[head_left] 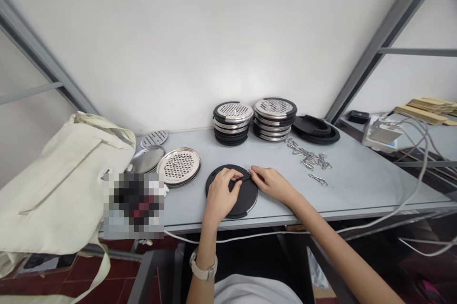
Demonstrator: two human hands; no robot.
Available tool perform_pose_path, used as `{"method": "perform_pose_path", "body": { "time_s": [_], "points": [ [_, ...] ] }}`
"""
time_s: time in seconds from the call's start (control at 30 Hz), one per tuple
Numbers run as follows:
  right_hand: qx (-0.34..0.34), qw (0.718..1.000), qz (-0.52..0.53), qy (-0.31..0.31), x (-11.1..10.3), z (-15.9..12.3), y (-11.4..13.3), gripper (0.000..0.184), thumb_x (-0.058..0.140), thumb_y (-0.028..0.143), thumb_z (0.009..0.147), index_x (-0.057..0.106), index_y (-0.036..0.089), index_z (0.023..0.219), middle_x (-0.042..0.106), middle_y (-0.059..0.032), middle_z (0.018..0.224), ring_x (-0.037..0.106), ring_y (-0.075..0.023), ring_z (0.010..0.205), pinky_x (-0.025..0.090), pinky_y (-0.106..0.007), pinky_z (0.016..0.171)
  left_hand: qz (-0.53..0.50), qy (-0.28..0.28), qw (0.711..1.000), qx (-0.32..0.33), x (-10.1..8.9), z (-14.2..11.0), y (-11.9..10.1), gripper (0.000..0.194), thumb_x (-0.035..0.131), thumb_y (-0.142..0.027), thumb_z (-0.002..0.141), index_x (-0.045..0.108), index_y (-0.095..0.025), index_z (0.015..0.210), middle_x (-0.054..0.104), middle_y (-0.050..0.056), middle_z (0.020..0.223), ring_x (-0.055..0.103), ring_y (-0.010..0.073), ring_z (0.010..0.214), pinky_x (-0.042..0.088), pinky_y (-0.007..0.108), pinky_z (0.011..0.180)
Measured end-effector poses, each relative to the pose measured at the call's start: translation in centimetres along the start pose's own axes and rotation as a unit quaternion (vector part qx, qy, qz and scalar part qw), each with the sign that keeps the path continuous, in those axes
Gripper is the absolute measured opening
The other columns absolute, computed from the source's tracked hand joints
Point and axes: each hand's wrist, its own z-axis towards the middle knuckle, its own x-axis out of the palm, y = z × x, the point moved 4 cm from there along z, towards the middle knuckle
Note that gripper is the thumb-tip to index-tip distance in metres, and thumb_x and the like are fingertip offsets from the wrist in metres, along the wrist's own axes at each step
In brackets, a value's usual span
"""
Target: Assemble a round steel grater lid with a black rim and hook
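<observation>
A round black plastic lid lies flat on the grey table near its front edge. My left hand rests on top of the lid with its fingers curled, pressing it down. My right hand pinches a small metal clip at the lid's upper right rim, fingers closed. The clip itself is mostly hidden between the fingertips. A watch sits on my left wrist.
Two stacks of perforated steel discs in black rims stand at the back, black lids beside them. Loose metal clips lie to the right. Steel perforated discs and a cream bag are left. Cables hang right.
</observation>
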Motion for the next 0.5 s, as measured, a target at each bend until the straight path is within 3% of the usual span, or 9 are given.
{"method": "perform_pose_path", "body": {
  "time_s": [0.2,0.5],
  "points": [
    [-0.003,1.000,0.030,0.011,0.02,-0.02,-0.16,0.014,0.042,0.021,0.086,0.047,0.021,0.073,0.050,0.0041,0.059,0.042,-0.0102,0.052,0.029,-0.021,0.055,-0.003,0.004,1.000,0.003,-0.02,-0.02,-0.03,0.021,0.051,-0.013,0.086,0.061,-0.026,0.098,0.061,-0.002,0.098,0.059,0.0129,0.092,0.046,0.026,0.081],
    [-0.003,1.000,0.002,0.001,-0.06,0.07,0.01,0.031,0.031,0.033,0.096,0.045,0.022,0.070,0.044,0.0033,0.055,0.036,-0.0118,0.049,0.028,-0.024,0.054,0.001,0.003,1.000,0.001,0.03,-0.02,0.03,0.020,0.051,-0.014,0.086,0.061,-0.026,0.098,0.061,-0.001,0.098,0.059,0.0139,0.093,0.047,0.027,0.081]
  ]
}}
